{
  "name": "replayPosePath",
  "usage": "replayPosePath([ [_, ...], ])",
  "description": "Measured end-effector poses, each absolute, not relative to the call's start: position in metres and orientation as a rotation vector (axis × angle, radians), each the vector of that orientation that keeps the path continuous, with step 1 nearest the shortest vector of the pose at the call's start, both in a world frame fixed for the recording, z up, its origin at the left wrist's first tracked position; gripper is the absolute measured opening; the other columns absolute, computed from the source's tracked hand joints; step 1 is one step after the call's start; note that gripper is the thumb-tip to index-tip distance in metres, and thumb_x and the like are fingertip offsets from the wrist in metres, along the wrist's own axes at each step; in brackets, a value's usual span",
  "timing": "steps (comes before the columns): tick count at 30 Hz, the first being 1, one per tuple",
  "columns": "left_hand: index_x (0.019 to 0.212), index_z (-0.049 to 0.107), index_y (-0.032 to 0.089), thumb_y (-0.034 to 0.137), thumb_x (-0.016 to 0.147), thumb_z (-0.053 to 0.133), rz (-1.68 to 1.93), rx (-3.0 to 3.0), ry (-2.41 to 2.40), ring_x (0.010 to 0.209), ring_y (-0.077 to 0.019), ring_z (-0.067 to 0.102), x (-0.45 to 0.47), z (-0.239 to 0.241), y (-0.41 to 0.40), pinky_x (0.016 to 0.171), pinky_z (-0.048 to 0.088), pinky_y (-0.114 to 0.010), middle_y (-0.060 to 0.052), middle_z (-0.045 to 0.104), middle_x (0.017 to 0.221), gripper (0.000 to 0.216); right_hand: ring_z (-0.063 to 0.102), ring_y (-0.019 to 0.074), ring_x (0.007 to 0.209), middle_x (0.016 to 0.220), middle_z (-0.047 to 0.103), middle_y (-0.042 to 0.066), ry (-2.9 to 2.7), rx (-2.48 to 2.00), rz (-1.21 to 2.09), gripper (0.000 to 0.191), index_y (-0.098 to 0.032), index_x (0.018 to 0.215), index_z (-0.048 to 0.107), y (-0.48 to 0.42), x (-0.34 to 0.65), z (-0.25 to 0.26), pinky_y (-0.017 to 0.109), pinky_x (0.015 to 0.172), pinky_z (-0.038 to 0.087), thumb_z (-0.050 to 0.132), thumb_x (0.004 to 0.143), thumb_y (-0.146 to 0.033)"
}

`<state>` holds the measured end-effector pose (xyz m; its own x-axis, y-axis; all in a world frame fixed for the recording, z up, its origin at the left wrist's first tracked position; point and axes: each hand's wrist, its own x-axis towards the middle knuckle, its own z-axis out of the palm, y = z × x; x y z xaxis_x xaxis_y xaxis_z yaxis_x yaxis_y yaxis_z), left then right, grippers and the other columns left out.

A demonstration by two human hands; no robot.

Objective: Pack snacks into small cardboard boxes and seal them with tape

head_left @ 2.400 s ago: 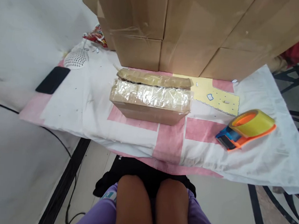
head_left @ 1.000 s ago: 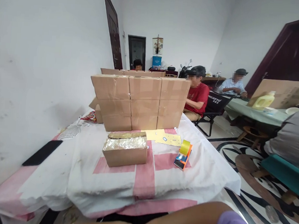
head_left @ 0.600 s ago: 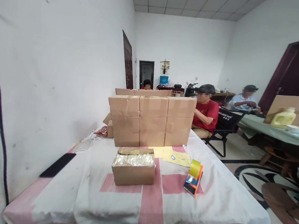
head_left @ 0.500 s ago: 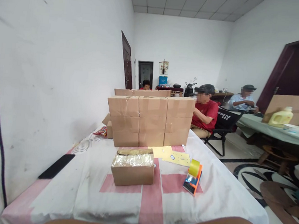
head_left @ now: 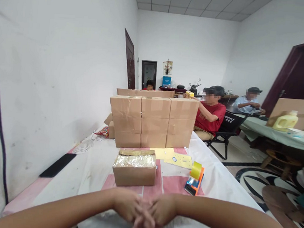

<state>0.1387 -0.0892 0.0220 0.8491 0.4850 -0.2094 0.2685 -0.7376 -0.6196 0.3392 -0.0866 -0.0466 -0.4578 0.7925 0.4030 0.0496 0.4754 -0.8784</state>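
My left hand (head_left: 128, 206) and my right hand (head_left: 163, 209) meet over the near part of the table, their fingers stretched out and crossing each other. The fingers are somewhat blurred, and I see no object in either hand. Just beyond them sits a small cardboard box (head_left: 134, 176) with shiny clear tape over its top. To the right lies an orange tape dispenser (head_left: 201, 177) carrying a roll of yellowish tape (head_left: 196, 171). Flat behind it is a yellow sheet of card (head_left: 181, 160) with small bits on it.
A wall of stacked cardboard boxes (head_left: 153, 124) stands across the table (head_left: 92, 172). A black flat object (head_left: 57, 165) lies at the left edge by the wall. A person in red (head_left: 213, 117) sits beyond on the right, holding a yellow object (head_left: 189, 94). Others sit farther back.
Both my forearms have risen into view from the bottom edge, and my hands have come together. The person in red has raised a yellow object above the boxes.
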Motion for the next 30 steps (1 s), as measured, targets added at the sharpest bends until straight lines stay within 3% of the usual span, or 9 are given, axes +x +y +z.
replayPosePath([
  [1, 0.076, 0.082, 0.03, 0.037, 0.088, 0.043, 0.348, -2.547, -0.583, 0.083, -0.0199, 0.074, 0.124, 0.027, -0.08, 0.097, 0.052, -0.034, -0.008, 0.08, 0.1, 0.042, 0.071, 0.0233, 0.104, 0.111, 0.078, -0.003, -2.063, -0.594, 1.008, 0.024, -0.039, 0.098, 0.077, -0.078, 0.351, -0.038, 0.05, 0.107, 0.049, 0.075, 0.079, -0.025],
  [3, 0.098, 0.081, 0.036, 0.031, 0.089, 0.046, -0.073, -2.858, -0.723, 0.099, -0.02, 0.074, 0.091, 0.036, -0.064, 0.109, 0.046, -0.036, -0.006, 0.08, 0.108, 0.036, 0.064, 0.0261, 0.125, 0.127, 0.073, -0.001, -2.467, -0.488, 0.632, 0.04, -0.039, 0.115, 0.074, -0.063, 0.374, -0.021, 0.059, 0.12, 0.03, 0.063, 0.083, -0.017],
  [6, 0.108, 0.079, 0.032, 0.027, 0.084, 0.067, -1.192, -3.03, -1.273, 0.129, -0.0293, 0.061, 0.041, 0.041, -0.044, 0.125, 0.025, -0.049, -0.01, 0.074, 0.124, 0.027, 0.043, 0.0327, 0.146, 0.155, 0.05, 0.008, -2.429, -0.778, -0.06, 0.056, -0.031, 0.14, 0.059, -0.045, 0.403, -0.002, 0.069, 0.121, 0.011, 0.051, 0.088, -0.013],
  [9, 0.106, 0.077, 0.028, 0.032, 0.075, 0.079, -2.18, -2.466, -1.76, 0.15, -0.0322, 0.035, 0.007, 0.032, -0.027, 0.128, 0.014, -0.046, -0.008, 0.059, 0.147, 0.031, 0.045, 0.0342, 0.144, 0.156, 0.048, 0.012, -2.121, -1.061, -0.146, 0.052, -0.027, 0.143, 0.055, -0.032, 0.419, -0.002, 0.069, 0.12, 0.017, 0.049, 0.092, -0.018],
  [12, 0.12, 0.069, 0.025, 0.045, 0.081, 0.072, -2.856, -1.901, -2.072, 0.151, -0.0307, 0.034, 0.002, 0.007, -0.009, 0.126, 0.023, -0.045, -0.008, 0.05, 0.156, 0.044, 0.047, 0.0301, 0.143, 0.155, 0.05, 0.012, -2.008, -1.091, 0.206, 0.054, -0.027, 0.149, 0.048, -0.022, 0.413, -0.017, 0.059, 0.119, 0.033, 0.05, 0.095, -0.028],
  [17, 0.108, 0.071, 0.016, 0.057, 0.085, 0.059, -3.133, -1.602, -2.524, 0.127, -0.0359, 0.062, 0.042, -0.042, 0.009, 0.11, 0.046, -0.049, -0.014, 0.076, 0.116, 0.048, 0.02, 0.0283, 0.157, 0.169, 0.023, 0.011, -1.861, -0.96, 0.823, 0.085, -0.029, 0.162, 0.018, -0.009, 0.363, -0.056, 0.054, 0.125, 0.022, 0.061, 0.093, -0.051],
  [21, 0.091, 0.074, 0.014, 0.052, 0.09, 0.054, -3.208, -1.382, -2.806, 0.094, -0.0362, 0.075, 0.07, -0.058, 0.012, 0.093, 0.057, -0.049, -0.01, 0.078, 0.08, 0.042, 0.018, 0.0339, 0.156, 0.169, 0.017, 0.017, -1.825, -0.848, 0.766, 0.12, -0.023, 0.163, -0.001, 0.002, 0.338, -0.089, 0.055, 0.124, 0.022, 0.078, 0.078, -0.05],
  [25, 0.085, 0.075, 0.015, 0.049, 0.089, 0.056, -3.248, -1.259, -2.935, 0.078, -0.0357, 0.076, 0.082, -0.058, 0.013, 0.086, 0.06, -0.051, -0.01, 0.076, 0.069, 0.039, 0.014, 0.038, 0.156, 0.169, 0.015, 0.017, -1.794, -0.926, 0.553, 0.118, -0.024, 0.163, 0.005, 0.003, 0.351, -0.11, 0.058, 0.126, 0.017, 0.079, 0.076, -0.052],
  [30, 0.09, 0.073, 0.019, 0.044, 0.09, 0.056, -3.431, -1.124, -2.686, 0.081, -0.0293, 0.077, 0.096, -0.071, 0.009, 0.09, 0.06, -0.044, -0.003, 0.075, 0.067, 0.03, 0.018, 0.0399, 0.155, 0.168, 0.02, 0.017, -1.756, -0.946, 0.54, 0.12, -0.024, 0.164, 0.007, -0.008, 0.369, -0.121, 0.059, 0.125, 0.02, 0.077, 0.075, -0.064],
])
